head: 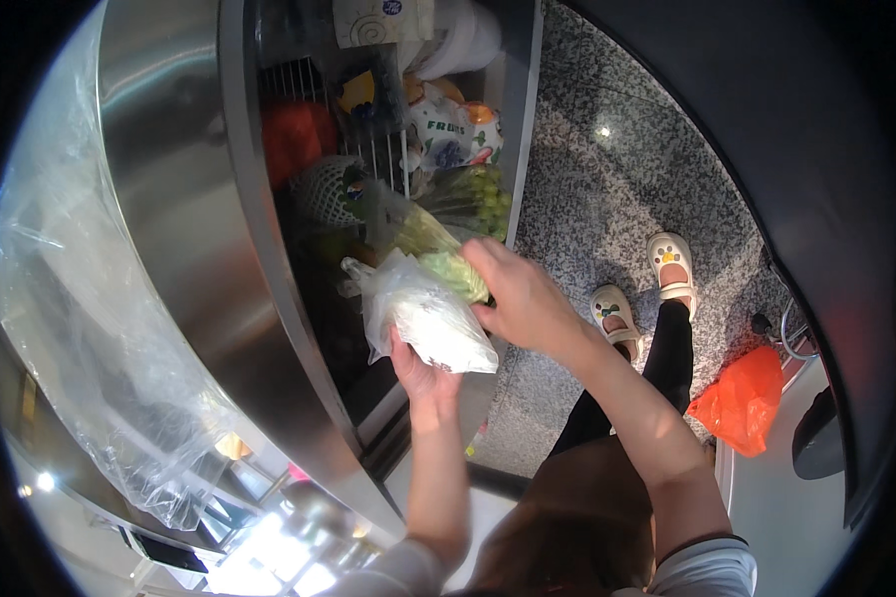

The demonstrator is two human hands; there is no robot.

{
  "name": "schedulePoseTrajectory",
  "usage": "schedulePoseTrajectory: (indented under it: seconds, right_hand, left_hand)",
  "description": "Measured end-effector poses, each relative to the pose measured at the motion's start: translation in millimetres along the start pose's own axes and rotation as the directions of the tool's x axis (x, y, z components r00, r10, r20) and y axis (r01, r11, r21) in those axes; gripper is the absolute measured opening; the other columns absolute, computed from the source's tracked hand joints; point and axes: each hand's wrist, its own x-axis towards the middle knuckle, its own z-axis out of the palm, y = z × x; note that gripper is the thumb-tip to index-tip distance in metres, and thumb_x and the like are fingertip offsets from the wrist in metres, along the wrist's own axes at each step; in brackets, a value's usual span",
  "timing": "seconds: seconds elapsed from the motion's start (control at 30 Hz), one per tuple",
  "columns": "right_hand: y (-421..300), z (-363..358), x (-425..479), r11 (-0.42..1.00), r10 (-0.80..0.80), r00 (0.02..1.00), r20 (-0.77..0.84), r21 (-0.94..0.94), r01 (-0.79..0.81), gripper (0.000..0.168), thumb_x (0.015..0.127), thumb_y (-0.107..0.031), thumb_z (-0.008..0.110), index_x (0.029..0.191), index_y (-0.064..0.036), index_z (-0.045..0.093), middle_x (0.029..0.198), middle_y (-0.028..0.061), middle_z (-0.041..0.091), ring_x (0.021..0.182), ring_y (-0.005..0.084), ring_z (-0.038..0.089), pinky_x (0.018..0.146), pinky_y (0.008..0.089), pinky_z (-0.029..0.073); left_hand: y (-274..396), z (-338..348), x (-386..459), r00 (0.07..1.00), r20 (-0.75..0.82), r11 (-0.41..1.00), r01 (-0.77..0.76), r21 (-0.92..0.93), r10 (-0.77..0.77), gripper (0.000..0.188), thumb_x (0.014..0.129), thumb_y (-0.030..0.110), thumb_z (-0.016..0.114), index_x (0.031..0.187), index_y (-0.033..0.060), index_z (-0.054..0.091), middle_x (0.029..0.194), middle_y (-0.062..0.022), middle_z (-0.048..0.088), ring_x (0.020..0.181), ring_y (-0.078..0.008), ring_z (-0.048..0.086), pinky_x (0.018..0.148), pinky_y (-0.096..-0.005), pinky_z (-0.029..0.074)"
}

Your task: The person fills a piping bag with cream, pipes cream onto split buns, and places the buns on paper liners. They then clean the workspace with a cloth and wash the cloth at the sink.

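My left hand (424, 371) holds a translucent white plastic bag (437, 317) from below, its contents not clear. Just above and to the right, my right hand (519, 295) grips a clear bag of pale green leafy vegetable (454, 270), which touches the white bag. Both hands are in front of an open refrigerated compartment. Inside it, beyond my hands, lie a bag of green grapes (490, 198), a printed fruit bag (448, 130), a fruit in white foam netting (330, 190) and a red bag (296, 138).
A stainless steel panel (187, 194) with plastic sheeting (82, 298) over it borders the compartment on the left. White wire racks (388, 160) stand inside. On the right are the speckled floor (590, 172), my feet in cream clogs (670, 261) and an orange plastic bag (743, 403).
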Motion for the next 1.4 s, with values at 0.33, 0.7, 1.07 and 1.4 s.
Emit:
schedulePoseTrajectory:
  seconds: [0.33, 0.7, 1.07, 1.4]
  right_hand:
    - [6, -23, -1, 0.922, 0.032, 0.994, 0.104, 0.381, -0.070, 0.069, 0.074, -0.007, 0.068, 0.135, 0.000, 0.037, 0.133, 0.0195, 0.048, 0.122, 0.0324, 0.051, 0.100, 0.0371, 0.041]
    - [-2, -17, 7, 0.987, 0.034, 0.967, -0.253, 0.159, 0.007, 0.066, 0.071, 0.004, 0.068, 0.132, -0.004, 0.044, 0.130, 0.0167, 0.049, 0.120, 0.0306, 0.051, 0.099, 0.0359, 0.043]
    - [-13, -27, 24, 0.964, -0.160, 0.949, -0.270, -0.251, 0.091, 0.053, 0.080, -0.003, 0.056, 0.132, -0.009, 0.049, 0.130, 0.0194, 0.045, 0.112, 0.0374, 0.050, 0.091, 0.0422, 0.048]
    - [-10, -35, 93, 0.934, -0.246, 0.965, 0.091, 0.288, 0.211, 0.072, 0.074, -0.014, 0.068, 0.137, -0.002, 0.038, 0.140, 0.0241, 0.034, 0.129, 0.0417, 0.038, 0.105, 0.0407, 0.036]
  left_hand:
    - [2, -8, 7, 0.996, 0.089, 0.995, 0.004, 0.103, -0.014, 0.068, 0.080, 0.034, 0.073, 0.136, 0.0083, 0.044, 0.133, -0.0102, 0.052, 0.122, -0.0286, 0.050, 0.106, -0.0474, 0.039]
    - [-4, 39, 29, 0.995, 0.104, 0.990, 0.017, -0.137, -0.003, 0.055, 0.083, 0.030, 0.070, 0.131, 0.0099, 0.051, 0.131, -0.0085, 0.055, 0.123, -0.0257, 0.050, 0.109, -0.0449, 0.034]
    - [-13, 92, 56, 0.995, 0.070, 0.995, -0.071, -0.075, 0.076, 0.046, 0.091, 0.029, 0.060, 0.130, 0.0073, 0.050, 0.132, -0.0091, 0.054, 0.123, -0.0269, 0.049, 0.109, -0.0444, 0.034]
    - [24, 108, 101, 0.917, -0.194, 0.937, -0.338, 0.090, 0.349, 0.046, 0.098, 0.034, 0.043, 0.132, 0.0042, 0.046, 0.133, -0.0105, 0.051, 0.122, -0.0263, 0.049, 0.107, -0.0417, 0.037]
